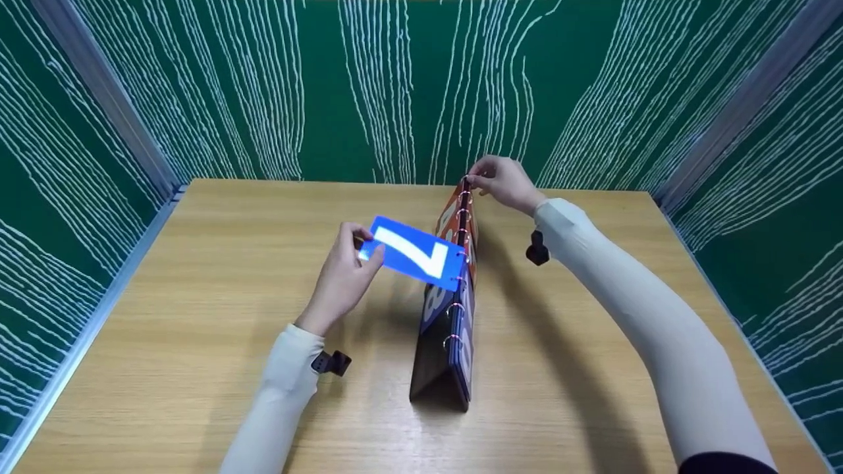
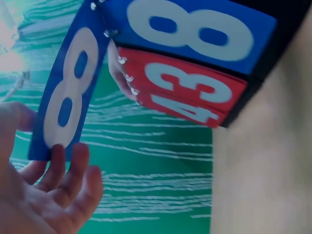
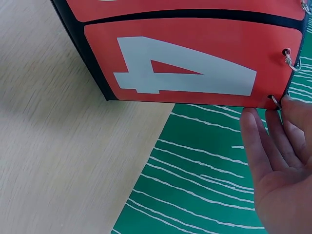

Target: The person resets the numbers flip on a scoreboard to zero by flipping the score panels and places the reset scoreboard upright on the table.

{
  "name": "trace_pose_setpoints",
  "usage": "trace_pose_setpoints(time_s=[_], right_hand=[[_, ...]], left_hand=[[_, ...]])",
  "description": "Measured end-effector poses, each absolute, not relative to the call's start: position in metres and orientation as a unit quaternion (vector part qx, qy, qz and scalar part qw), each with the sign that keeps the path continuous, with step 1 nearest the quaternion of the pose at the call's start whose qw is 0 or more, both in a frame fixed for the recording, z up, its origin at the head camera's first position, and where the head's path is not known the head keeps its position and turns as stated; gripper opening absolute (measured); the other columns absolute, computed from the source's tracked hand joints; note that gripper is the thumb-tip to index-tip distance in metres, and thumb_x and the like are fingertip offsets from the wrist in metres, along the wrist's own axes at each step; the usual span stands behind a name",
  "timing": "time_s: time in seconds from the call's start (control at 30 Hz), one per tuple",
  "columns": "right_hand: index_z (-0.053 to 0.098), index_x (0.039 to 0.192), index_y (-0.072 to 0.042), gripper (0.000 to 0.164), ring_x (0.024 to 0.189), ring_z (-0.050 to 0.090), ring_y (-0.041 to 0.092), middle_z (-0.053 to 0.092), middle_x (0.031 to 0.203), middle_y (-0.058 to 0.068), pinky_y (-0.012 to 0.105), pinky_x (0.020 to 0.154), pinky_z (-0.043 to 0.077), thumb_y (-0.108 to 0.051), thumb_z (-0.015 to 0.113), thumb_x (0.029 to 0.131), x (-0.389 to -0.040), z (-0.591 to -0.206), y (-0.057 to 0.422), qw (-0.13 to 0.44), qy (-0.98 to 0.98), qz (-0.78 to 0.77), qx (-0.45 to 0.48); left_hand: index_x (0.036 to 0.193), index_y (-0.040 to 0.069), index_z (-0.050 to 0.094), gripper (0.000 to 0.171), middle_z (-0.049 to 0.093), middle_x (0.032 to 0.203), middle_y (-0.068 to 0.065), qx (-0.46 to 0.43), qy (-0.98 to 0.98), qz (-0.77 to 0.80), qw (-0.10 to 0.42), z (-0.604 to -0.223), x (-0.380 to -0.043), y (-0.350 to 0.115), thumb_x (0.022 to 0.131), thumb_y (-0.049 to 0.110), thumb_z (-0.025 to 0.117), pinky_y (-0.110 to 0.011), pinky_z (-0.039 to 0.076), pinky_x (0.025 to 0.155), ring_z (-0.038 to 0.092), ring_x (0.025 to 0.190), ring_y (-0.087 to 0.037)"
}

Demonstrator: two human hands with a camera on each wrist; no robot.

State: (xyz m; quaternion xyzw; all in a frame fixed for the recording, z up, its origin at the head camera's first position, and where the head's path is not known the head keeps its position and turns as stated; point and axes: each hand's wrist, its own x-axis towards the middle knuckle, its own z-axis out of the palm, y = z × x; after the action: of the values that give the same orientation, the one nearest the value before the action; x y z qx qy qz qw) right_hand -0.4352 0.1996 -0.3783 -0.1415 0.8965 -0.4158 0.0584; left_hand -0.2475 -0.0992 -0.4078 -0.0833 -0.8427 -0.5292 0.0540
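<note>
A tabletop flip scoreboard (image 1: 431,368) stands like a tent on the table, its ringed spine running away from me. My left hand (image 1: 342,276) pinches the outer edge of a blue number card (image 1: 415,255), lifted to the left of the spine and still on its rings. Its upper face reads 7; the left wrist view shows an 8 on its underside. At the spine's far end, my right hand (image 1: 504,181) grips the top corner between thumb and fingers. Beside that hand in the right wrist view is a red 4 card (image 3: 204,34).
The wooden table (image 1: 197,296) extends on both sides of the scoreboard. Green walls with white wavy lines (image 1: 435,85) rise behind and beside it. In the left wrist view, another blue 8 card (image 2: 195,12) and a red 3 card (image 2: 190,80) lie against the scoreboard.
</note>
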Motion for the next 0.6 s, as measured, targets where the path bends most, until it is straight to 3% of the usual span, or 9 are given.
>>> trace_pose_setpoints(time_s=[0.3, 0.43, 0.6], right_hand=[[0.063, 0.117, -0.011, 0.018, 0.113, 0.064, 0.024, 0.065, 0.12, 0.008, 0.039, 0.098, 0.055, -0.022, 0.059, 0.104, -0.435, -0.379, 0.196, 0.068, 0.895, -0.42, -0.133], [0.063, 0.119, -0.011, 0.019, 0.116, 0.064, 0.026, 0.065, 0.121, 0.008, 0.036, 0.097, 0.055, -0.022, 0.059, 0.103, -0.435, -0.378, 0.197, 0.072, 0.896, -0.417, -0.131], [0.063, 0.118, -0.01, 0.019, 0.112, 0.064, 0.023, 0.065, 0.12, 0.009, 0.043, 0.099, 0.055, -0.022, 0.059, 0.103, -0.436, -0.38, 0.195, 0.065, 0.897, -0.416, -0.131]], left_hand=[[0.135, 0.006, 0.033, 0.052, 0.052, 0.124, -0.015, -0.111, -0.797, -0.573, 0.157, -0.394, -0.24, -0.08, 0.096, 0.021, 0.064, -0.034, 0.05, 0.077, 0.052, 0.105, -0.023], [0.137, 0.006, 0.028, 0.06, 0.05, 0.127, -0.016, -0.124, -0.775, -0.592, 0.181, -0.39, -0.237, -0.066, 0.094, 0.017, 0.068, -0.037, 0.053, 0.078, 0.053, 0.107, -0.023], [0.141, 0.007, 0.02, 0.069, 0.046, 0.135, -0.014, -0.147, -0.754, -0.611, 0.191, -0.388, -0.236, -0.048, 0.093, 0.012, 0.069, -0.032, 0.054, 0.079, 0.056, 0.111, -0.023]])
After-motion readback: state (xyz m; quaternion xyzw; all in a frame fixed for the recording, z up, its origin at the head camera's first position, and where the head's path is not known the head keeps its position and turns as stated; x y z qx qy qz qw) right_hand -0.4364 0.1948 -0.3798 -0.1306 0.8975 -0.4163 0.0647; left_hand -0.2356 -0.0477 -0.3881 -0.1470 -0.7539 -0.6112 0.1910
